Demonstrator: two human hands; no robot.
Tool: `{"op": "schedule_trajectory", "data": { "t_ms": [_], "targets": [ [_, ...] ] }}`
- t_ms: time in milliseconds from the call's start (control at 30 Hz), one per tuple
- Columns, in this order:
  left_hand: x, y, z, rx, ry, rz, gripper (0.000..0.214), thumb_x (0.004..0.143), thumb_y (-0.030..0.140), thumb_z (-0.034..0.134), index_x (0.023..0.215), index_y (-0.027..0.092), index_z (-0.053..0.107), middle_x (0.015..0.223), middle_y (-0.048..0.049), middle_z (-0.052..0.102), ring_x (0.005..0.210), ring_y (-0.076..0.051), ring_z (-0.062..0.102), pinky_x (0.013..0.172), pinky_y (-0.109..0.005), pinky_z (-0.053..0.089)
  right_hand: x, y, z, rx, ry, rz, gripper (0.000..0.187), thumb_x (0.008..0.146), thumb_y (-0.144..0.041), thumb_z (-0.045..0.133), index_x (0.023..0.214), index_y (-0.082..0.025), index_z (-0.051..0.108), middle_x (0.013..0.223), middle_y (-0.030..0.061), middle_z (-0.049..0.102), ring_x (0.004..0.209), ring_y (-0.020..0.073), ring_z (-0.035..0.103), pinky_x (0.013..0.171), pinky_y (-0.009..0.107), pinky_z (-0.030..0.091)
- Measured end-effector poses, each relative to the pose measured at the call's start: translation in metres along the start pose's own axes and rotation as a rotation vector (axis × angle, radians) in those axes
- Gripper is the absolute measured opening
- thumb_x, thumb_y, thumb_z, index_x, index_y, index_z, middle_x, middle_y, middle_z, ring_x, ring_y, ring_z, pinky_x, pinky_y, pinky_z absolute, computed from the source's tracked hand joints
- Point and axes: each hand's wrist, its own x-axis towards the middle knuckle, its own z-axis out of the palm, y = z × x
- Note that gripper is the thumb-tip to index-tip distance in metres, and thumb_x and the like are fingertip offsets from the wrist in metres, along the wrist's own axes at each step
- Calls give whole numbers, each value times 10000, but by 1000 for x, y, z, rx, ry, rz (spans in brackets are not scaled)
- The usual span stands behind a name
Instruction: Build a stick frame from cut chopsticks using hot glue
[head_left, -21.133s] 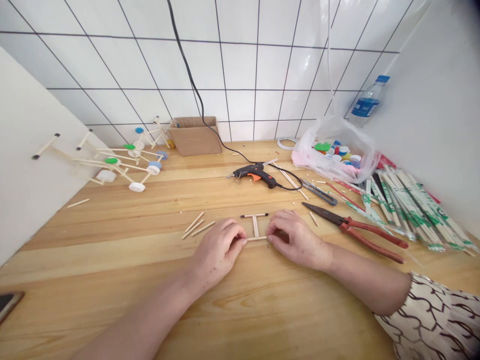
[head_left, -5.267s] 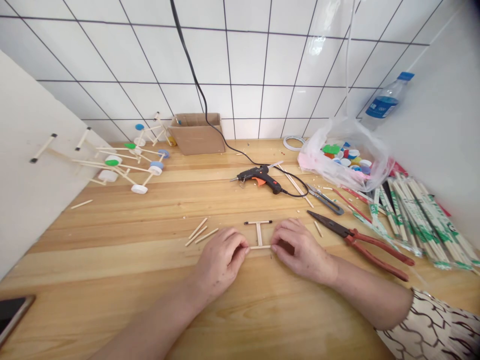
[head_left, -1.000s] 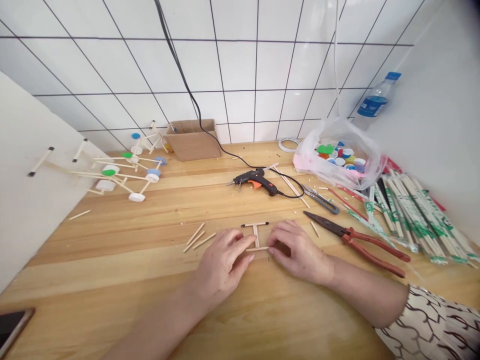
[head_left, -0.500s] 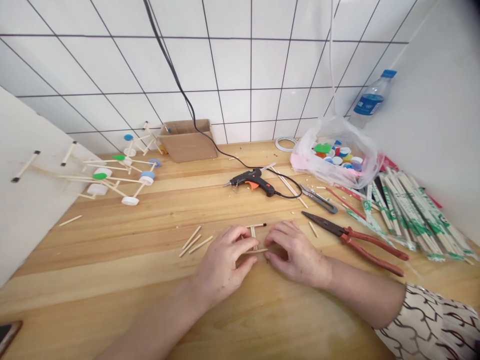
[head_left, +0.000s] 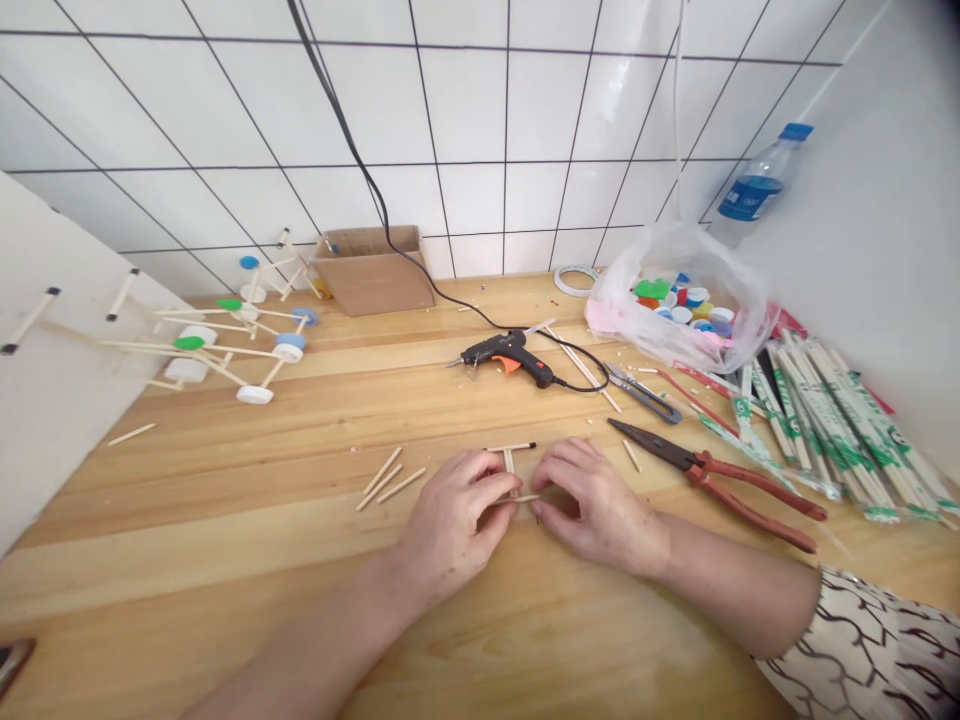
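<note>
My left hand (head_left: 457, 510) pinches a short wooden stick (head_left: 526, 498) between thumb and fingers, hiding much of it. At that stick's right end are the curled thumb and fingertips of my right hand (head_left: 596, 505). Behind it, two thin sticks (head_left: 510, 460) lie side by side and run back to a crosswise stick with a black tip (head_left: 517, 447). Whether these pieces are joined is hidden by my fingers. Several loose cut sticks (head_left: 401, 485) lie left of my left hand, and one short piece (head_left: 632, 456) lies beyond my right hand.
A hot glue gun (head_left: 510, 355) lies behind my hands. Red-handled pliers (head_left: 712, 475) and snips (head_left: 643, 393) are to the right, near wrapped chopsticks (head_left: 832, 430) and a bag of bottle caps (head_left: 622, 325). Stick models with cap wheels (head_left: 255, 395) and a cardboard box (head_left: 375, 280) stand back left.
The whole view has tilted and shifted slightly. My left thumb and fingers have come closer together on the short stick. My right hand stays nearly in place at its end.
</note>
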Motion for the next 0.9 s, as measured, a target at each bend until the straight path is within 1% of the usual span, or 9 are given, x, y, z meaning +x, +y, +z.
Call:
{"op": "schedule_trajectory", "data": {
  "t_ms": [200,533,767,900],
  "targets": [
    [1,0,2,24,-8,-5,171,821,110,517,894,191,650,911,-59,630,836,-195,590,747,-337,494,0,-1,0,5,-10,-3,68,784,-122,576,789,-183,549,802,42,588,802,199,524,743,343,370],
    [1,0,4,36,26,10,154,806,97,533,881,185,634,908,-62,640,852,-204,600,755,-340,498,0,0,1,-9,-8,-9,78,799,-109,554,782,-185,562,799,43,592,799,195,521,738,337,365],
    [1,-1,5,33,31,18,162,834,111,498,890,186,630,905,-61,645,845,-198,593,757,-348,500,0,1,1,-2,-3,-7,81,807,-107,555,769,-178,564,792,37,592,795,188,517,735,326,355],
    [1,-1,5,32,31,19,147,831,108,508,889,178,625,901,-64,642,846,-204,591,750,-349,496,0,0,1,2,-10,-3,76,810,-107,556,769,-171,568,794,38,594,796,187,515,737,327,353]
  ]
}}
